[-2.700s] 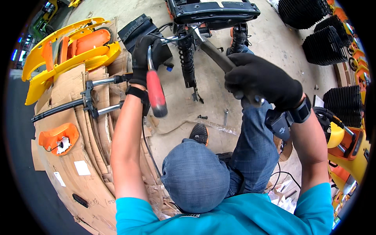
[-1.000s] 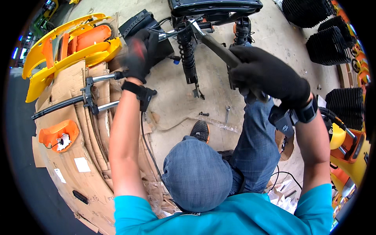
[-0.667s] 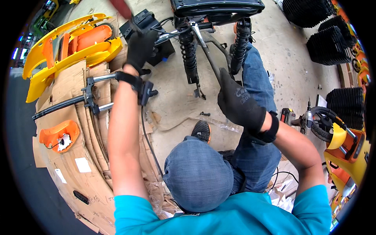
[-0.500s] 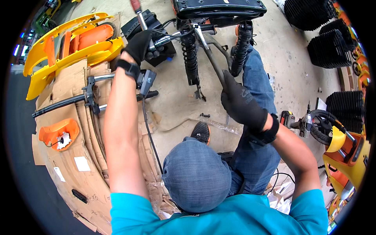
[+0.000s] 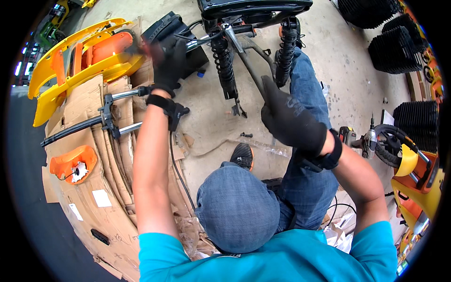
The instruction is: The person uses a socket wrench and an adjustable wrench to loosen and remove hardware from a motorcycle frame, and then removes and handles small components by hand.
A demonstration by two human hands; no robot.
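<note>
My right hand (image 5: 293, 117), in a black glove, is closed around the dark handle of a long-handled wrench (image 5: 246, 58). The wrench slants up to its silver head among the parts under a black vehicle frame (image 5: 253, 8). Two black coil-spring shock absorbers (image 5: 222, 63) hang from this frame, one either side of the wrench. My left hand (image 5: 170, 63), gloved too, is raised left of the frame beside a black box (image 5: 164, 28). A red-handled tool (image 5: 151, 50) shows at that hand, smeared by motion. Its fingers appear wrapped, but their hold is blurred.
Flattened cardboard (image 5: 112, 202) on the left bears a fork assembly (image 5: 109, 115) and an orange cover (image 5: 73, 163). Yellow body panels (image 5: 77, 66) lie beyond. At right are a power drill (image 5: 369, 141) and black baskets (image 5: 392, 51). A cable (image 5: 176, 164) runs down from my left wrist.
My left hand has moved slightly left and down, and its red-handled tool has swung down to the left. My right hand keeps its hold on the wrench, shifting only slightly.
</note>
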